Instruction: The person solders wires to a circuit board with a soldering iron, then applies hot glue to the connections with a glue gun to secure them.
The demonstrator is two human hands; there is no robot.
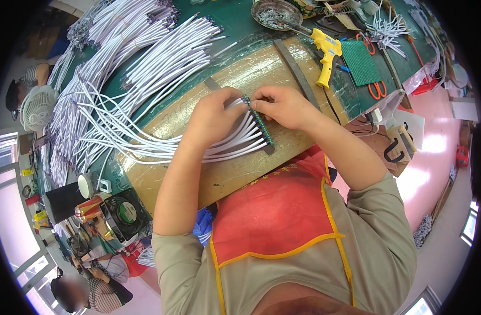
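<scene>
A narrow green circuit board strip (263, 128) lies slantwise on a worn brown board (219, 181). White cables (172, 149) run in a row from its left side and fan out to the left. At the far end of the strip, my left hand (215, 116) is closed, its thumb and fingers pinching a white cable against the strip's edge. My right hand (283, 107) is closed at the strip's other side, thumb and forefinger pressed to its edge. Its fingertips partly hide what they hold.
Large bundles of white cable (167, 58) cover the back left of the green table. A yellow glue gun (327, 55), a green mat (360, 63) and a metal pan (277, 14) lie at the back right. Dark metal bars (298, 73) cross the brown board. A black fan (126, 214) stands left.
</scene>
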